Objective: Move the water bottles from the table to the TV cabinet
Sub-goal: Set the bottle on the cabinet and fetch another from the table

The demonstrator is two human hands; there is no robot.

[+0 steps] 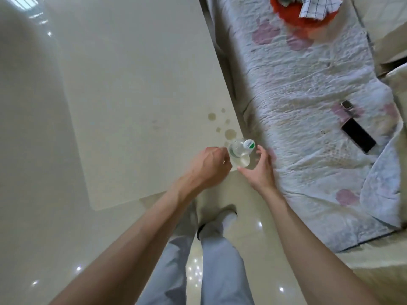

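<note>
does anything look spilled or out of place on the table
Yes: a cluster of brownish round stains marks the white table near its right edge, just beyond the water bottle. They look like dried drips. Nothing else stands out.

To the right of the right hand [261, 170] lies a quilted pale-blue cover [308, 84] with pink patches, rumpled at its near right corner. On it, well to the right of that hand and a little beyond, a black phone [358, 138] lies flat. Just past the phone sits a small dark object [347, 106], too small to identify. Far beyond the hand, an orange-red object [293, 20], blurred, holds a checked cloth [317, 7]. Just beyond the left hand [209, 166], brownish stains [229, 133] mark the surface [132, 84]. Nearer than both hands, glossy floor tiles [33, 216] reflect lights.
</note>
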